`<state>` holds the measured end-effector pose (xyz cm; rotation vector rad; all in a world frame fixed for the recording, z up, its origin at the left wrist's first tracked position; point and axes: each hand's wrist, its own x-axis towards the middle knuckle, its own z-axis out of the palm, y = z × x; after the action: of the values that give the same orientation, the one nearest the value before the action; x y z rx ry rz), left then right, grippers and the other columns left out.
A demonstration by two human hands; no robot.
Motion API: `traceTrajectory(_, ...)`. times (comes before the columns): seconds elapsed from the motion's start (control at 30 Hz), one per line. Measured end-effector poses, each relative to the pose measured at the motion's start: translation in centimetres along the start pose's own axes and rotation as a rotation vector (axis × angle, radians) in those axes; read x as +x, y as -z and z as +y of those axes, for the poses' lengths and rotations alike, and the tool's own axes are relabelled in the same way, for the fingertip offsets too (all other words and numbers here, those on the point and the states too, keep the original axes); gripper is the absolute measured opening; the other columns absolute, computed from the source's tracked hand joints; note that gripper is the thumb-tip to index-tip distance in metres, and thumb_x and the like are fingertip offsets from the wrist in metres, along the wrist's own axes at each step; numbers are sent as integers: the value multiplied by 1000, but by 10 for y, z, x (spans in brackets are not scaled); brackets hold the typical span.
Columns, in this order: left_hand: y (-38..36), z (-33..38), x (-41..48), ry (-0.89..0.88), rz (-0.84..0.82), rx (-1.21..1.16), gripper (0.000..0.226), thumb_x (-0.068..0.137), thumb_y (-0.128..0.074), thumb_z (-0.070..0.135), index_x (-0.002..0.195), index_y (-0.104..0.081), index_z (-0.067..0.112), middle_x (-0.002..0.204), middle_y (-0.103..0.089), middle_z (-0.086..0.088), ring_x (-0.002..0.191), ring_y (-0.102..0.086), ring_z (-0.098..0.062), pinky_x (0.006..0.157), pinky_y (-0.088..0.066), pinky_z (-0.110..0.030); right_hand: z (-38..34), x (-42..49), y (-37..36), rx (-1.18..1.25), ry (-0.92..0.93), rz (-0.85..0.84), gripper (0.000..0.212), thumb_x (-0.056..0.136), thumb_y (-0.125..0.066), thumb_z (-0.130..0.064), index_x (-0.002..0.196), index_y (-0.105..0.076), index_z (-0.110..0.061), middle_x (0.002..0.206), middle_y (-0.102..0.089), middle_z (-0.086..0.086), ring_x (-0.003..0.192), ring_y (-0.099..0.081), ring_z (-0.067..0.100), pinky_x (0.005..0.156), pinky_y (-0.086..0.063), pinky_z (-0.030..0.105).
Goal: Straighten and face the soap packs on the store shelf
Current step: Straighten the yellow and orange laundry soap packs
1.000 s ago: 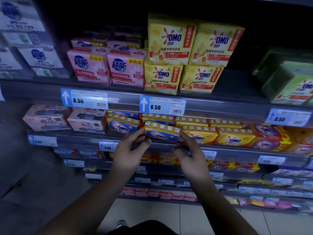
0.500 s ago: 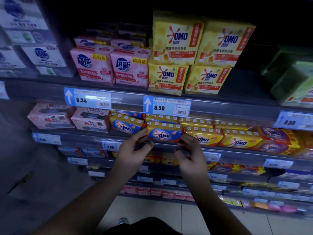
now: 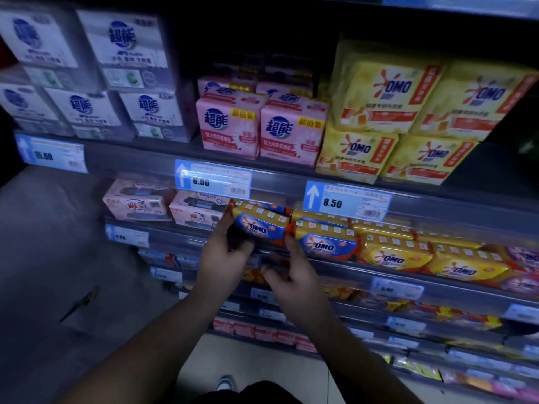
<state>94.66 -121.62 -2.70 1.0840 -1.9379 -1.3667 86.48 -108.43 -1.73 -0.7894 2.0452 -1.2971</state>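
You've got glossy plastic-film wrap on the OMO soap pack (image 3: 260,225) btw your hands, shiny w/ glare, crimped at the ends. Pink packs (image 3: 227,126) above: smooth printed wrap, slight sheen. Yellow OMO bags (image 3: 382,94): soft crinkled film. Shelf edge (image 3: 291,173): smooth matt grey, metal-looking. Price tags (image 3: 345,199): paper behind clear glossy plastic strip. Floor (image 3: 256,363): smooth tile.

- both bare forearms reached up and forward, converging toward the middle.
- left hand (image 3: 226,258) was raised, fingers curled round the left end of a soap pack (image 3: 260,225), thumb underneath.
- right hand (image 3: 294,279) sat just beside it, lower, index finger up against the pack's right end, other fingers loosely curled.
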Motion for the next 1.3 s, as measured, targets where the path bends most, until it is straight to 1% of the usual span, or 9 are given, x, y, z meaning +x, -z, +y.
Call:
traceTrajectory(0.1, 3, 1, 3, 18, -10, -58, 64, 93, -67, 5, 150, -48, 25, 125, -63, 12, 117, -63, -17, 101, -51, -35, -8, 6, -5, -6, 5, 26, 77, 97, -64, -8, 161, -22, -15, 131, -60, -7, 118, -55, -12, 83, -42, -3)
traceTrajectory(0.2, 5, -1, -2, 29, 16, -159, 55, 92, -69, 3, 143, -57, 19, 119, -65, 13, 118, -63, -17, 102, -52, -39, -6, 4, -7, 87, -5, 51, 73, 97, -60, -1, 160, -26, -15, 146, -51, -1, 138, -46, 6, 89, -40, -3)
traceTrajectory(0.33, 12, 3, -12, -197, 104, -218, 42, 88, -69, 12, 129, -64, 22, 121, -65, -2, 113, -62, -6, 92, -53, -23, -2, -13, -10, 206, 34, 163, 48, 96, -60, 5, 136, -54, -21, 126, -63, -13, 118, -58, -6, 90, -45, 2)
traceTrajectory(0.4, 19, 3, -9, -238, 126, -239, 28, 89, -72, 22, 117, -68, 24, 114, -66, -7, 108, -64, -15, 90, -54, -31, 1, -19, -9, 223, 93, 274, 31, 96, -62, 3, 120, -64, -17, 107, -70, -19, 106, -65, -3, 86, -49, 7)
traceTrajectory(0.53, 27, -2, -9, -189, 59, -314, 9, 91, -74, 11, 95, -67, 12, 93, -72, -15, 94, -69, -33, 83, -56, -47, 1, -21, -4, 283, 131, 387, 22, 99, -61, -7, 119, -65, -16, 108, -71, -14, 105, -67, 5, 86, -54, 18)
traceTrajectory(0.8, 32, -11, -31, -132, 60, -371, 11, 92, -66, 19, 99, -75, 22, 85, -77, -9, 85, -73, -34, 74, -63, -55, 12, -26, 21, 343, 47, 443, 14, 94, -69, -6, 95, -76, -18, 95, -79, 2, 97, -74, 22, 86, -61, 53)
traceTrajectory(1.03, 30, -8, -39, 38, 4, -399, 23, 91, -68, -4, 105, -73, 13, 68, -75, 7, 56, -65, 0, 53, -51, -13, 18, -39, 52, 415, -11, 415, 27, 87, -76, 2, 97, -70, -22, 91, -79, 5, 89, -75, 28, 76, -62, 41)
traceTrajectory(1.17, 28, -3, -44, 8, -38, -397, 19, 90, -69, -4, 97, -75, 12, 69, -76, 8, 54, -63, 2, 50, -48, -11, 24, -45, 72, 382, -53, 348, 25, 91, -73, -5, 108, -73, -23, 95, -78, 1, 89, -75, 17, 79, -62, 30)
traceTrajectory(1.3, 20, -1, -51, 7, -69, -462, 23, 91, -68, -5, 84, -73, 16, 71, -73, 2, 63, -68, -9, 58, -54, -15, 28, -51, 80, 383, -42, 321, 18, 93, -70, -3, 92, -77, -19, 88, -79, -1, 84, -72, 16, 77, -59, 29)
